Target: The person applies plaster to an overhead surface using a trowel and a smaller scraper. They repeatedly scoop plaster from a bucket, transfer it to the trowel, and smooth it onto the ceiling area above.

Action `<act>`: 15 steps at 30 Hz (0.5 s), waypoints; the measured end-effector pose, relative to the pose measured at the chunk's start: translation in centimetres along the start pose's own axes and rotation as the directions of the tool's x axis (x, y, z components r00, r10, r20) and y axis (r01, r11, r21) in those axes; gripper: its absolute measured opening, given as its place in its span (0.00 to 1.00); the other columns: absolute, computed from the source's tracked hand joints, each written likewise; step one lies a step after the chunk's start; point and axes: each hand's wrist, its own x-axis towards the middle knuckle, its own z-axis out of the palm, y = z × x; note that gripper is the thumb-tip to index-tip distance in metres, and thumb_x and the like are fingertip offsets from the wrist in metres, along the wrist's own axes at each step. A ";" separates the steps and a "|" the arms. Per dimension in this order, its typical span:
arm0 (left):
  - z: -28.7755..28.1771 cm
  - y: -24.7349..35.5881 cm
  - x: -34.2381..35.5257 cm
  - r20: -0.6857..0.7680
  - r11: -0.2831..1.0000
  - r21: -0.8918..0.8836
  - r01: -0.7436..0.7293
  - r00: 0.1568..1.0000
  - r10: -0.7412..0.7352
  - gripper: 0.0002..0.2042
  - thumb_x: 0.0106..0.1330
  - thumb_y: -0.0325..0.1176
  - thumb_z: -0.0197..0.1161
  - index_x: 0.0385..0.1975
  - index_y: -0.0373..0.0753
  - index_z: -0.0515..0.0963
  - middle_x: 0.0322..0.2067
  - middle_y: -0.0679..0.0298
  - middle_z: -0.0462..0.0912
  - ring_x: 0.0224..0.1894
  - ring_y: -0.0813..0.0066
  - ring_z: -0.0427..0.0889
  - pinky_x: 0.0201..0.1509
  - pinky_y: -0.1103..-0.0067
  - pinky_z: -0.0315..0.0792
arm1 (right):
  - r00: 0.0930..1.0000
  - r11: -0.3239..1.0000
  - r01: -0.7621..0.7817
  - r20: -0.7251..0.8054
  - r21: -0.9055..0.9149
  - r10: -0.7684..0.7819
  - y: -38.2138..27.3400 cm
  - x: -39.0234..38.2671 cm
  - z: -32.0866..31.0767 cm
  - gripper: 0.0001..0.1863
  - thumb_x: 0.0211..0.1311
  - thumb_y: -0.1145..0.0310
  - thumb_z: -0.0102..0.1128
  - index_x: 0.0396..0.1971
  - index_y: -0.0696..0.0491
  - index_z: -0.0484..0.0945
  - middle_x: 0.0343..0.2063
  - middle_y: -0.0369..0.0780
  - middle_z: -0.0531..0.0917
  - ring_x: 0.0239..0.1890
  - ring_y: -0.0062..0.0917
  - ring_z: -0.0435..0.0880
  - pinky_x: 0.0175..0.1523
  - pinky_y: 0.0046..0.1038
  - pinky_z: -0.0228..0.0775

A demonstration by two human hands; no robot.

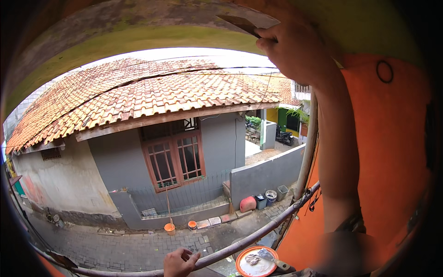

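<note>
Curling the left hand (179,264) loosely at the rail (258,236), with fingers half bent; cannot tell if gripping it. Just right of it, at the lower edge, an orange-rimmed tub (254,270) with pale paste (252,259) and a putty knife (284,266) lying over the rim. Stretching the right hand (295,48) overhead, with fingers closed tight around a scraper (240,23), blade up at the overhang (152,39). Alongside, an orange wall (387,138). Beyond the rail, in a paved lane (138,249), two orange buckets (170,229). Farther, a grey house (221,138) with a tiled roof (161,92). Deeper still, a parked motorbike (284,138).
</note>
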 end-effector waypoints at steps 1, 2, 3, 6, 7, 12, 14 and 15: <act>0.5 -0.8 0.5 -0.058 0.997 0.003 -0.072 0.996 0.072 0.15 0.59 0.44 0.68 0.29 0.36 0.82 0.21 0.58 0.84 0.27 0.67 0.84 0.33 0.74 0.74 | 0.994 0.998 0.057 -0.094 -0.004 -0.057 0.1 -0.5 1.2 0.09 0.60 0.65 0.58 0.32 0.54 0.81 0.25 0.49 0.83 0.30 0.44 0.85 0.39 0.40 0.78; 0.7 -1.5 0.7 -0.117 0.990 0.010 -0.143 0.983 0.143 0.15 0.59 0.45 0.68 0.29 0.37 0.82 0.19 0.58 0.83 0.23 0.69 0.84 0.28 0.73 0.74 | 0.995 0.997 -0.025 -0.096 0.074 0.032 0.0 -1.3 1.9 0.18 0.67 0.65 0.55 0.50 0.61 0.78 0.18 0.47 0.80 0.18 0.30 0.78 0.31 0.32 0.70; 0.2 -1.7 1.1 -0.140 0.985 0.018 -0.172 0.975 0.173 0.15 0.59 0.44 0.68 0.29 0.36 0.82 0.18 0.58 0.83 0.22 0.69 0.83 0.27 0.73 0.74 | 0.976 0.997 -0.016 -0.216 0.078 0.033 -0.2 -1.6 1.7 0.18 0.67 0.65 0.55 0.51 0.61 0.78 0.18 0.48 0.80 0.20 0.32 0.79 0.32 0.33 0.70; 1.0 -1.9 0.7 -0.135 0.984 -0.014 -0.177 0.976 0.173 0.15 0.59 0.44 0.68 0.28 0.35 0.82 0.17 0.59 0.82 0.20 0.70 0.82 0.26 0.74 0.73 | 0.907 0.991 0.015 -0.418 0.133 0.042 -0.3 -1.3 5.4 0.19 0.67 0.66 0.54 0.54 0.61 0.75 0.22 0.52 0.81 0.26 0.37 0.84 0.35 0.35 0.73; 1.0 -1.7 0.6 -0.136 0.983 -0.019 -0.180 0.975 0.176 0.15 0.59 0.44 0.68 0.28 0.35 0.81 0.17 0.59 0.82 0.20 0.70 0.82 0.26 0.74 0.73 | 0.896 0.985 -0.027 -0.432 0.169 0.099 -0.7 -0.9 6.0 0.19 0.67 0.67 0.55 0.53 0.61 0.76 0.24 0.54 0.82 0.29 0.40 0.85 0.35 0.35 0.74; 1.1 -1.5 0.4 -0.142 0.986 -0.042 -0.159 0.978 0.152 0.14 0.59 0.42 0.68 0.28 0.35 0.81 0.18 0.59 0.82 0.20 0.71 0.82 0.26 0.74 0.73 | 0.810 0.992 -0.092 -0.573 0.087 0.126 -1.7 0.8 9.4 0.17 0.65 0.70 0.55 0.51 0.62 0.77 0.23 0.52 0.81 0.26 0.41 0.83 0.31 0.35 0.75; 1.1 -2.0 0.6 -0.135 0.987 -0.029 -0.157 0.979 0.152 0.14 0.59 0.42 0.68 0.28 0.35 0.81 0.18 0.59 0.82 0.21 0.71 0.82 0.26 0.74 0.73 | 0.804 0.991 -0.091 -0.580 0.103 0.134 -2.0 1.1 10.1 0.17 0.64 0.70 0.55 0.51 0.63 0.77 0.21 0.51 0.80 0.25 0.41 0.83 0.30 0.36 0.75; 1.1 -2.0 0.7 -0.134 0.988 -0.034 -0.150 0.980 0.144 0.14 0.59 0.42 0.68 0.29 0.35 0.81 0.18 0.59 0.82 0.21 0.71 0.82 0.26 0.74 0.73 | 0.802 0.990 -0.088 -0.582 0.111 0.136 -2.2 1.1 10.5 0.17 0.64 0.71 0.55 0.51 0.63 0.77 0.21 0.50 0.80 0.24 0.41 0.82 0.30 0.36 0.75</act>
